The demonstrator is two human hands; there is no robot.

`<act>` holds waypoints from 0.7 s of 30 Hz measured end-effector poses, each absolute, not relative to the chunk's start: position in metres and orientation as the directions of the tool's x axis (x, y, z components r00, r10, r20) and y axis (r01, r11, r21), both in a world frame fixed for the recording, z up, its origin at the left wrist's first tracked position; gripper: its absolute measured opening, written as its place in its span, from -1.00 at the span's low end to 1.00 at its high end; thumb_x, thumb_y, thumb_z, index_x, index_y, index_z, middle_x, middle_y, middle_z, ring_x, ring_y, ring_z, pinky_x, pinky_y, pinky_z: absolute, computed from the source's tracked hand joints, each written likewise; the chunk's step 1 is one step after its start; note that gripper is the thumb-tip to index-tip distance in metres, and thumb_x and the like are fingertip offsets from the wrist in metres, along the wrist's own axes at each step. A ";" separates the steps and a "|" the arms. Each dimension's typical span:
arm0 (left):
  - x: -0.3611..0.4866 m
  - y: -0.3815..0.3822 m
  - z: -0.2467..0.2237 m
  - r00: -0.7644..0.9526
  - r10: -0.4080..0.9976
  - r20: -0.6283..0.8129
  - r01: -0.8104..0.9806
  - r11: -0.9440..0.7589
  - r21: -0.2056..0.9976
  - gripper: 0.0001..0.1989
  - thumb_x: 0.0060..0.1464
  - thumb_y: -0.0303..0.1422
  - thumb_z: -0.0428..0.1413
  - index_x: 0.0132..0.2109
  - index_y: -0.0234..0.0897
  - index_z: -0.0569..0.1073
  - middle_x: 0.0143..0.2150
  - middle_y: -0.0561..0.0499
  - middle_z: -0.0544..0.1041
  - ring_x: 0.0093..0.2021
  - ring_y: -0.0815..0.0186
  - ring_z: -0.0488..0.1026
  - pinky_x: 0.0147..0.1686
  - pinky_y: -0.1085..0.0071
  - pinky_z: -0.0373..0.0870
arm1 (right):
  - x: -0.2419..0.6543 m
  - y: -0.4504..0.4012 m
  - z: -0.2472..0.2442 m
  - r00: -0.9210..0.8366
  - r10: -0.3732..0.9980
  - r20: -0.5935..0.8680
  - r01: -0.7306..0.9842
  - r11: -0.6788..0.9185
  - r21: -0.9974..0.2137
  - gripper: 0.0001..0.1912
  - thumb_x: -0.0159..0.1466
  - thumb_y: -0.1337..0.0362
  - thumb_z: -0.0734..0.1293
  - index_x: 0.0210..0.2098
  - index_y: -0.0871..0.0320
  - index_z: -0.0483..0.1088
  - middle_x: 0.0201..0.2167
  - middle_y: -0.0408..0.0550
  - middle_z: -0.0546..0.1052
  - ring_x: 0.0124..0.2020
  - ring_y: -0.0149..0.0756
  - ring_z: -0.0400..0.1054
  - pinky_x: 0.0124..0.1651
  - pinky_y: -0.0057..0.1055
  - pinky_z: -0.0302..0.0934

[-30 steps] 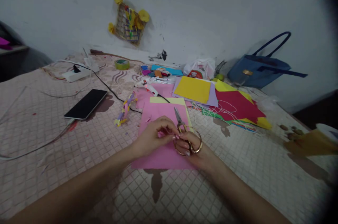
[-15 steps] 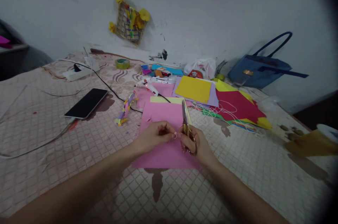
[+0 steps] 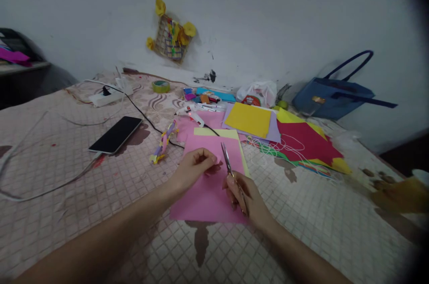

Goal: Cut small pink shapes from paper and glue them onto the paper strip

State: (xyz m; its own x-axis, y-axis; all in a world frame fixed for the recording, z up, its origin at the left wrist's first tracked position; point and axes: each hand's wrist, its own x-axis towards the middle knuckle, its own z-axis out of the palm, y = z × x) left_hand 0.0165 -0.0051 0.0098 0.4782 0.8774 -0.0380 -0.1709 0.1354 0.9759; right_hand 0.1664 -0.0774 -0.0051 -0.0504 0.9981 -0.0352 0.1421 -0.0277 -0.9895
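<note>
My right hand point(image 3: 243, 197) is closed around a pair of scissors point(image 3: 227, 159) with gold-coloured handles. Their slim blades point up and away, close together. Left of the blades, my left hand point(image 3: 197, 165) is closed, thumb and forefinger pinched together. What sits at those fingertips is too small to make out. Both hands are above a pink sheet point(image 3: 201, 206), which lies over a pale yellow sheet point(image 3: 214, 132). To the left of the sheets rests a braided purple, yellow and pink strip point(image 3: 164, 141).
Behind the sheets is a white glue gun point(image 3: 196, 117) with its cord. A phone point(image 3: 116, 134) on a cable lies left, near a power strip point(image 3: 109, 95). Yellow paper point(image 3: 248, 119), red paper point(image 3: 301, 141) and white string point(image 3: 264, 146) are right, before a blue bag point(image 3: 335, 94).
My hands have moved apart; earlier their fingertips met at a small pink curl. The scissors now tilt left, blades beside my left fingertips. The whole view has shifted slightly.
</note>
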 end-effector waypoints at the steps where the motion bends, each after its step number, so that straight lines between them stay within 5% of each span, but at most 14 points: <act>1: 0.016 -0.005 0.009 0.469 0.882 -0.039 -0.186 0.142 0.972 -0.83 -0.01 -0.31 0.10 -0.39 -0.35 0.35 -0.38 -0.04 0.48 -0.39 0.38 0.41 -0.35 0.43 0.30 | 0.166 -0.078 -0.006 -0.050 0.998 -0.033 0.160 -0.025 -0.987 -0.62 0.21 -0.04 0.17 -0.48 0.17 0.23 -0.74 -0.31 0.13 -0.72 -0.50 0.04 -0.66 -0.55 -0.01; 21: 0.018 -0.004 0.007 0.414 0.910 -0.027 -0.293 0.161 0.942 -0.85 -0.03 -0.33 0.13 -0.39 -0.36 0.37 -0.47 0.01 0.47 -0.44 0.39 0.41 -0.38 0.43 0.31 | 0.165 -0.080 -0.009 -0.041 0.999 -0.028 0.364 -0.011 -0.931 -0.63 0.19 0.00 0.19 -0.52 0.18 0.24 -0.70 -0.26 0.15 -0.69 -0.48 0.06 -0.65 -0.53 -0.06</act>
State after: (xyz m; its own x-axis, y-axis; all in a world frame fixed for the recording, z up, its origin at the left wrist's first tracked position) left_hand 0.0181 -0.0043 0.0074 0.4144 0.9097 -0.0269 -0.2931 0.1614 0.9424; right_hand 0.1654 -0.0800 -0.0089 -0.0414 0.9987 -0.0281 0.3640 -0.0111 -0.9313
